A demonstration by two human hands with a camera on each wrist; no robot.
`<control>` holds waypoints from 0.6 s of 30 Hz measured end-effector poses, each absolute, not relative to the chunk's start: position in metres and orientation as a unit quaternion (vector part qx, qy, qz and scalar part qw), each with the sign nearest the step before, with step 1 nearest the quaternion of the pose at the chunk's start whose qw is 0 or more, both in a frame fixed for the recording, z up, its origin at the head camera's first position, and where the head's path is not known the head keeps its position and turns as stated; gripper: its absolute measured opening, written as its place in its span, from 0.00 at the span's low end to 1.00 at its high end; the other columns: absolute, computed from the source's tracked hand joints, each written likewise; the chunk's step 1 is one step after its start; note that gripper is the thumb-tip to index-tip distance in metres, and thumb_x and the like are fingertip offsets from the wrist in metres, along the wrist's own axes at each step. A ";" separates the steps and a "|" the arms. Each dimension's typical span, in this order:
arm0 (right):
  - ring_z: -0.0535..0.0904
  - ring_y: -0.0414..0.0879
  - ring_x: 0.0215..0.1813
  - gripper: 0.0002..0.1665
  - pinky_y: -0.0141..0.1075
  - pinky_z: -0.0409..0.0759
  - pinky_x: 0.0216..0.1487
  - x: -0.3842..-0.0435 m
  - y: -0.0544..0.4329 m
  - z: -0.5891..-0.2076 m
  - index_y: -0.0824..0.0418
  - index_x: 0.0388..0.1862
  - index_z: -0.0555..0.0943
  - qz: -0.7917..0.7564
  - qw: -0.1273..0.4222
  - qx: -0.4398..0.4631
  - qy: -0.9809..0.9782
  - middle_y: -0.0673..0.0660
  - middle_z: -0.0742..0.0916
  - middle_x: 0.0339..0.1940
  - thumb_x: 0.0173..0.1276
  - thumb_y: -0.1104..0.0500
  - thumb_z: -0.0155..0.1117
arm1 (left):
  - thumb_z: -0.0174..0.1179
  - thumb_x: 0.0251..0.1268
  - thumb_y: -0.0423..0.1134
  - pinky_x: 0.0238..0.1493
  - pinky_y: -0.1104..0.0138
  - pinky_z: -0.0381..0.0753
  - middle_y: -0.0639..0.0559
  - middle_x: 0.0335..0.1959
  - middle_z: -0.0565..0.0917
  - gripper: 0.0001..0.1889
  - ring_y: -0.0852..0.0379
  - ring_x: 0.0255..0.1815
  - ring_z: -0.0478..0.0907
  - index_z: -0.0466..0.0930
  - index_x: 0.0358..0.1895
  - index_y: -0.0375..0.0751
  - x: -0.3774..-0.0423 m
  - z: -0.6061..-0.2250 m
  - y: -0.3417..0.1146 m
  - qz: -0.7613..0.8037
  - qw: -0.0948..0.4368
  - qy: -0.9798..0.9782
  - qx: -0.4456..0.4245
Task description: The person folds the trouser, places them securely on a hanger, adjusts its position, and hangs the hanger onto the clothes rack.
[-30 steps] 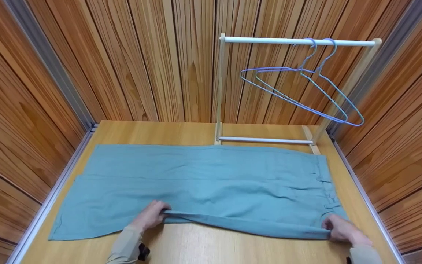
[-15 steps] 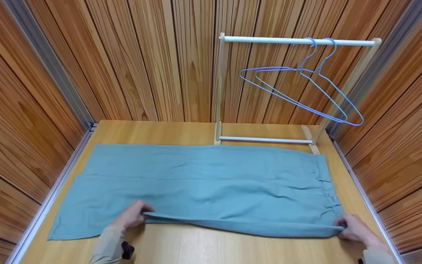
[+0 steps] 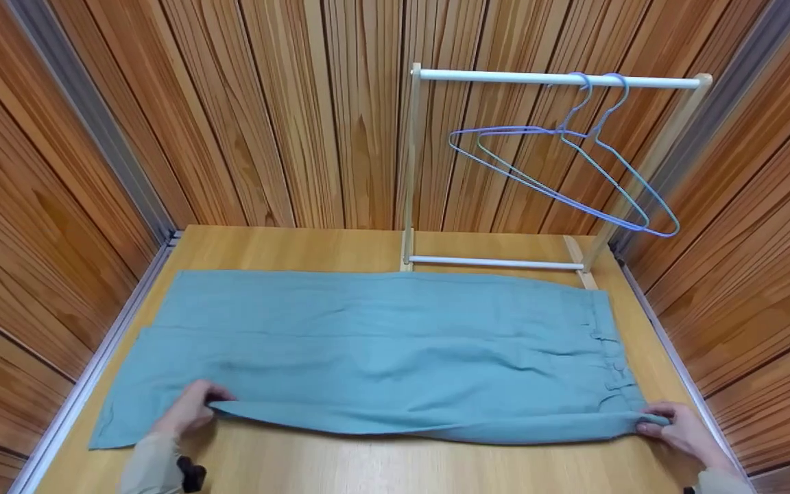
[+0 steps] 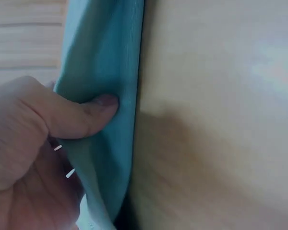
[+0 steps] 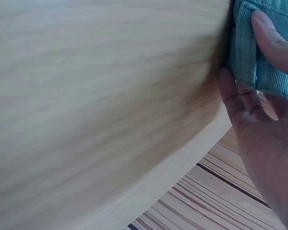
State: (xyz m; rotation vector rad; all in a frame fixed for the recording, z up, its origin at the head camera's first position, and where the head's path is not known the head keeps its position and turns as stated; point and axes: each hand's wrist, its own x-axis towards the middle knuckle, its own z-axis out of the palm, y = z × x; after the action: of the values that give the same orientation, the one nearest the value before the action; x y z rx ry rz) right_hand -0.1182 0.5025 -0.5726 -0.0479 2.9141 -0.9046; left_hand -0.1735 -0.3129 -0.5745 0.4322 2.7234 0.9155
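Observation:
A pair of blue-green trousers (image 3: 381, 343) lies lengthwise across the table, waistband to the right and leg hems to the left. Along the near long edge, the cloth is lifted and turned up. My left hand (image 3: 193, 406) pinches that edge partway down the near leg; in the left wrist view its thumb (image 4: 98, 112) presses on the fabric, with the other fingers behind it. At the waistband's near corner, my right hand (image 3: 679, 429) grips the cloth. The right wrist view shows the folded waistband end (image 5: 259, 52) between thumb and fingers.
A wooden rack (image 3: 409, 171) with white bars stands behind the trousers at the back right. From its top bar hang two bluish-purple wire hangers (image 3: 559, 195). Wood-patterned walls (image 3: 361, 116) enclose the table (image 3: 340, 466) at the back and sides.
My left hand has slid left along the near edge toward the hems. My right hand has shifted a little right to the waistband corner. The trousers lie in nearly the same place.

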 end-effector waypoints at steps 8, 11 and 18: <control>0.71 0.16 0.42 0.12 0.19 0.71 0.45 -0.118 0.521 -0.583 0.71 0.44 0.86 -0.350 0.064 0.010 0.935 0.27 0.83 0.37 0.60 0.69 0.71 | 0.54 0.44 0.16 0.53 0.40 0.77 0.35 0.50 0.86 0.22 0.30 0.56 0.79 0.88 0.41 0.38 -0.169 -0.586 -0.344 0.269 0.082 0.959 -0.022; 0.72 0.17 0.42 0.14 0.19 0.71 0.46 -0.116 0.515 -0.580 0.72 0.45 0.86 -0.346 0.052 0.034 0.936 0.32 0.87 0.38 0.60 0.70 0.70 | 0.57 0.52 0.20 0.51 0.39 0.75 0.32 0.53 0.83 0.18 0.28 0.56 0.77 0.87 0.44 0.40 -0.165 -0.587 -0.349 0.236 0.061 0.969 -0.047; 0.72 0.23 0.36 0.20 0.23 0.74 0.41 -0.122 0.508 -0.579 0.79 0.51 0.80 -0.330 0.053 0.088 0.938 0.63 0.89 0.41 0.67 0.64 0.68 | 0.65 0.66 0.41 0.50 0.38 0.75 0.29 0.51 0.83 0.15 0.29 0.52 0.78 0.84 0.48 0.32 -0.163 -0.590 -0.363 0.216 0.045 0.969 -0.109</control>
State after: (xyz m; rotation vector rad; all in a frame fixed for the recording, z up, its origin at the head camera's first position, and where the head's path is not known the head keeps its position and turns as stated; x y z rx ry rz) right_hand -0.1218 0.5084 -0.5790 0.2662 2.8532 -1.0039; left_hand -0.1625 -0.3633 -0.5903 -0.3317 2.9620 0.6586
